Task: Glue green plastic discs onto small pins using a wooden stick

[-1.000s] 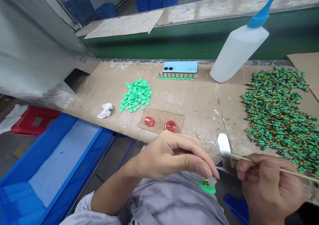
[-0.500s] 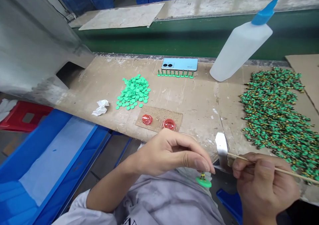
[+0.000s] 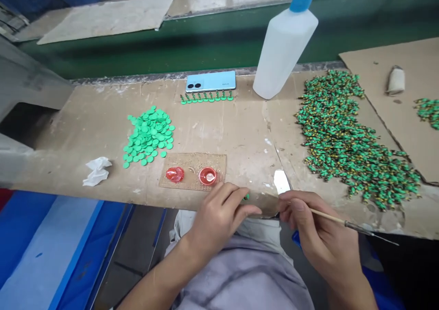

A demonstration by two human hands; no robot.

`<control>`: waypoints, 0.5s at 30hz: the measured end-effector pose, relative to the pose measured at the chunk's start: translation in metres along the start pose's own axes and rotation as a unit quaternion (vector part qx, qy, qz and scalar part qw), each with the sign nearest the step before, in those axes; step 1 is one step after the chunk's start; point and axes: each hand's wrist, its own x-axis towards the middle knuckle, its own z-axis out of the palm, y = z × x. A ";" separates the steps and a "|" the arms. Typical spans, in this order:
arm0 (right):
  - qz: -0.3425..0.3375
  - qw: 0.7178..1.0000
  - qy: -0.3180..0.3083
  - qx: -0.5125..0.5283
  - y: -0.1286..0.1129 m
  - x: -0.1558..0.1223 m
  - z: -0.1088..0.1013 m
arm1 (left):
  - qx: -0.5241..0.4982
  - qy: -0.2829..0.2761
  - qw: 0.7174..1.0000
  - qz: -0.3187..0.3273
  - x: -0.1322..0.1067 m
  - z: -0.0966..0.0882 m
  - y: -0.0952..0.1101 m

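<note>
My left hand (image 3: pixel 219 214) is over the table's front edge, with thumb and forefinger apart. A small green piece (image 3: pixel 246 196) shows at the forefinger's tip, mostly hidden; whether it touches the finger or rests on the table I cannot tell. My right hand (image 3: pixel 318 227) grips a thin wooden stick tool (image 3: pixel 327 216) with a dark, wire-thin end pointing right. A white flat strip (image 3: pixel 281 182) lies just beyond the right fingers. Left of centre, a cardboard piece (image 3: pixel 188 159) bears two small red cups, one a red cup (image 3: pixel 207 176) beside my left hand.
Green discs (image 3: pixel 147 136) are heaped at left, near crumpled tissue (image 3: pixel 97 170). A row of small green-based figures (image 3: pixel 206 98) stands before a light-blue phone (image 3: pixel 211 81). A white squeeze bottle (image 3: pixel 284 49) stands behind. Many green-and-black figures (image 3: pixel 343 131) cover the right.
My left hand has moved up and left from my lap to the table edge; its thumb and forefinger have parted from the green-based figure. My right hand moved left with the stick. The view turned right.
</note>
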 end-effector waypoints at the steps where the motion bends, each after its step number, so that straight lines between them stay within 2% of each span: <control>1: -0.001 1.000 0.000 -0.011 -0.003 0.000 0.000 | -0.008 -0.004 1.000 -0.008 -0.001 -0.001 0.001; 9: -0.058 0.996 -0.045 -0.045 -0.014 0.008 0.010 | -0.008 -0.051 0.997 -0.060 -0.004 -0.006 0.006; 12: -0.055 0.997 -0.055 -0.017 -0.016 0.010 0.013 | -0.018 -0.050 0.996 -0.070 -0.003 -0.008 0.006; 15: -0.051 0.994 -0.090 -0.023 -0.021 0.011 0.015 | -0.022 -0.052 0.996 -0.068 -0.002 -0.008 0.006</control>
